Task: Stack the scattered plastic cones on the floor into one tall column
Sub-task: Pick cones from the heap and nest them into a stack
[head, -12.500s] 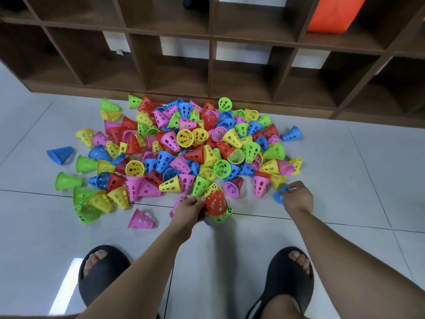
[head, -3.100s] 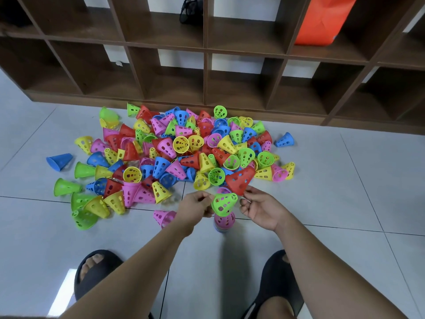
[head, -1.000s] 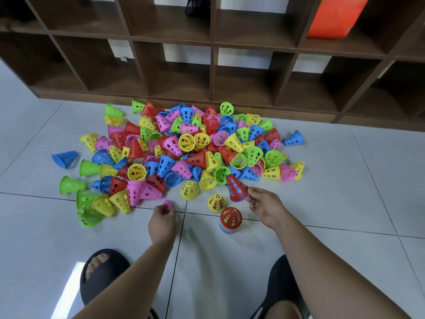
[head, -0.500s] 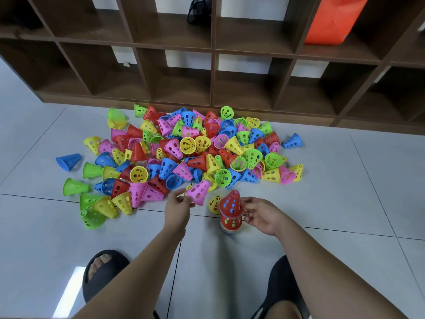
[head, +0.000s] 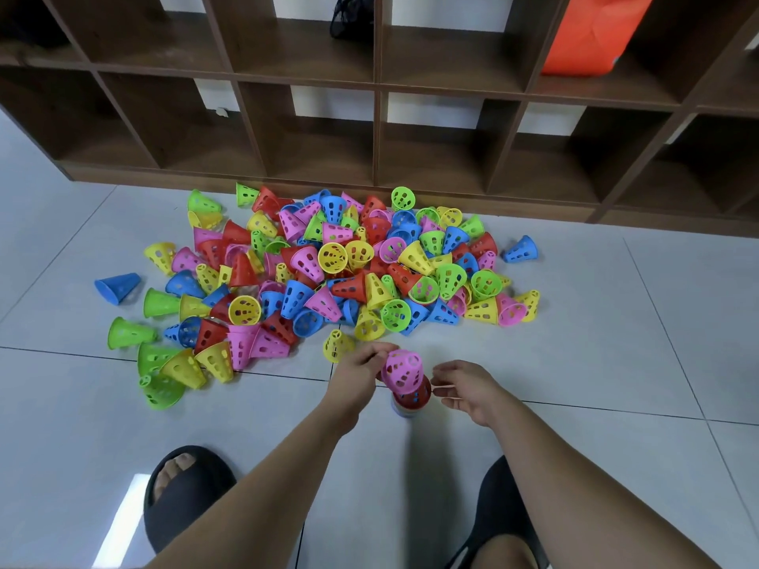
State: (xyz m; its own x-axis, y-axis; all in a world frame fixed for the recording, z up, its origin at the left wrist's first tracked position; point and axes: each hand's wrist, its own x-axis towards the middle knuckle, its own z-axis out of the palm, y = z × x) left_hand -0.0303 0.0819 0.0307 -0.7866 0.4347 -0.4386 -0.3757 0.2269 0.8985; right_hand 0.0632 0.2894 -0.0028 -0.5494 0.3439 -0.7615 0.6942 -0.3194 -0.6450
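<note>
The pink cone (head: 402, 368) has moved. Half a second ago it was out to the side in the left grip (head: 361, 373). Now it sits over the top of the column (head: 412, 400). The right grip (head: 468, 390) has let go of the red cone (head: 417, 394) it was putting on, and that red cone is now under the pink one.

The left grip holds the pink cone by its side, with fingers and thumb curled on it. The pink cone is just right of this grip, small end up and a bit tilted. It looks part way down on the red cone, but I cannot tell if it is pushed all the way on. The column stands on the floor (head: 616, 363) between the two grips.

The right grip is loose, with softly bent fingers and nothing in it. The column is just left of it, close by its fingertips.

A yellow cone (head: 337, 346) lies alone just past the left grip, a little to its left. Farther past both grips is the big pile of cones (head: 349, 273), red, blue, green, yellow and pink, lying every which way. Behind the pile stands a brown shelf (head: 369, 137). On the near side of the grips, two dark slippers (head: 185, 498) are on the floor.
</note>
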